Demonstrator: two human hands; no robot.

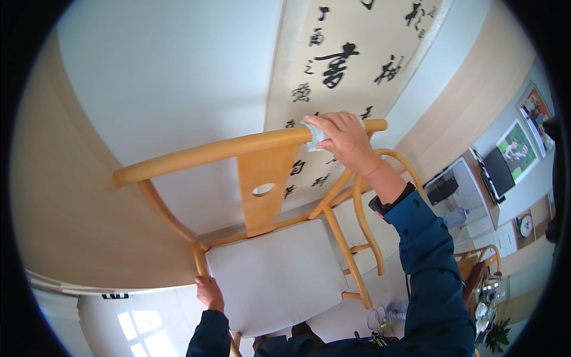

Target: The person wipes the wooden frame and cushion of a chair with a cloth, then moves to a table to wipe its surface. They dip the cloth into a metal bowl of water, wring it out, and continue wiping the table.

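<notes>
A wooden chair with a curved top rail (209, 152), a flat backrest splat (263, 205) with an oval hole, and a pale grey seat cushion (276, 276) stands before me. My right hand (345, 140) holds a light-coloured cloth (316, 135) around the top rail, right of the splat. Lower at the left, my left hand (209, 292) grips the chair's wooden side post (200, 261) beside the cushion's corner.
A second wooden chair (363, 218) stands close at the right. Behind is a wall with a calligraphy scroll (290, 53). Plastic bottles (396, 311) sit on the floor at lower right, near a table with glassware (488, 285) and a potted plant (497, 335).
</notes>
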